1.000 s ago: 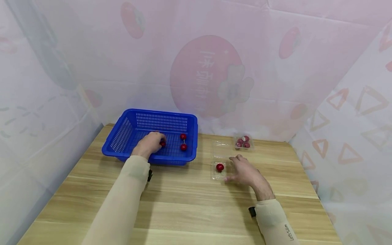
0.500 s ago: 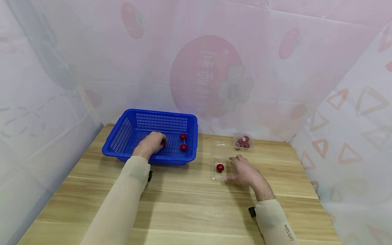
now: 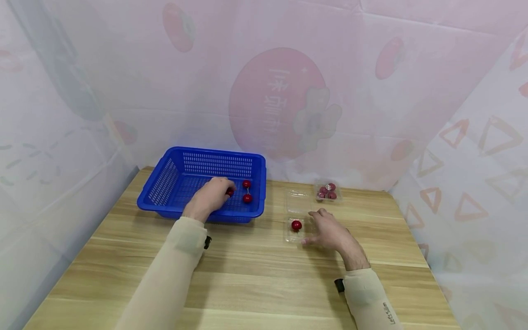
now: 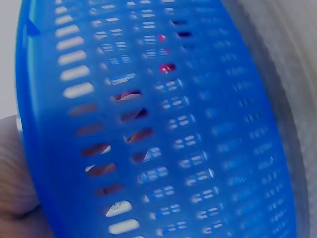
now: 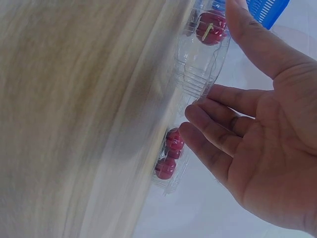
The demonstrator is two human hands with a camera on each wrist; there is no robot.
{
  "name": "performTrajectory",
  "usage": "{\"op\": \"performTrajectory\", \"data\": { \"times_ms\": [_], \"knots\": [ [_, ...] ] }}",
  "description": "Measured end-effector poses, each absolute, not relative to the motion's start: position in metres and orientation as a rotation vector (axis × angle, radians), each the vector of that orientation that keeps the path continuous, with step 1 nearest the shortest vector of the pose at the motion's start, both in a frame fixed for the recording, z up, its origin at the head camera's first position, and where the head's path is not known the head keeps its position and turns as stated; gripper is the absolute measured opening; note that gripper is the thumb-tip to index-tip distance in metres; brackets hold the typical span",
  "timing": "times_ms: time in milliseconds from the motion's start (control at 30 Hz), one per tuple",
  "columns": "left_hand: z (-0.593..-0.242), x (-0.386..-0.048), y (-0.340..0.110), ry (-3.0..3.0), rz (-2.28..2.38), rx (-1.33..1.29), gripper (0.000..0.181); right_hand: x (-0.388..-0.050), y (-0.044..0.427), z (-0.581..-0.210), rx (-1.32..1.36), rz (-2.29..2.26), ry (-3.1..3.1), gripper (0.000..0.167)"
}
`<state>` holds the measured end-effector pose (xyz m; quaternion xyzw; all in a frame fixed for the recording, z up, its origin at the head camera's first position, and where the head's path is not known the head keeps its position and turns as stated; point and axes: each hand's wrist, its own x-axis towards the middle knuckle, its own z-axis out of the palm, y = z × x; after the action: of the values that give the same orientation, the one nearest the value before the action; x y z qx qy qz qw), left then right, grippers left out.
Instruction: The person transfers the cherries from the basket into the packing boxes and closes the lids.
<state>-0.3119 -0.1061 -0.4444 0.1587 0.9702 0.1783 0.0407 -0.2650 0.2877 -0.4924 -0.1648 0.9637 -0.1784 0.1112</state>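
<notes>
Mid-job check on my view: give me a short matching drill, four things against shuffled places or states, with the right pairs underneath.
Things:
1. left hand
2. right hand
3. open clear box
4. other clear box

Places or states:
A. several red fruits inside
B. fingers by the open clear box
C. one red fruit inside
D. within the blue basket

Pairs: 1-D, 2-B, 3-C, 4-A.
</notes>
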Motion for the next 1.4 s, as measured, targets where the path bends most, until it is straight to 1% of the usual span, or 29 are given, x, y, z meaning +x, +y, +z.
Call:
{"op": "performTrajectory", "data": {
  "times_ms": [567, 800, 1100, 1400],
  "knots": [
    [-0.431, -0.286, -0.069, 3.038, 0.669, 0.603, 0.028, -0.264, 0.287, -0.493, -0.48, -0.523, 2.831, 0.105],
    [-0.426, -0.278, -0.053, 3.07, 0.651, 0.7, 0.028, -0.265, 0.287, -0.494, -0.481, -0.52, 2.831, 0.106],
    [-0.418, -0.265, -0.036, 3.087, 0.691, 0.76, 0.025, -0.265, 0.287, -0.492, -0.477, -0.507, 2.825, 0.106],
    [-0.42, -0.256, -0.018, 3.08, 0.697, 0.869, 0.023, -0.264, 0.287, -0.492, -0.475, -0.508, 2.822, 0.106]
  ]
}}
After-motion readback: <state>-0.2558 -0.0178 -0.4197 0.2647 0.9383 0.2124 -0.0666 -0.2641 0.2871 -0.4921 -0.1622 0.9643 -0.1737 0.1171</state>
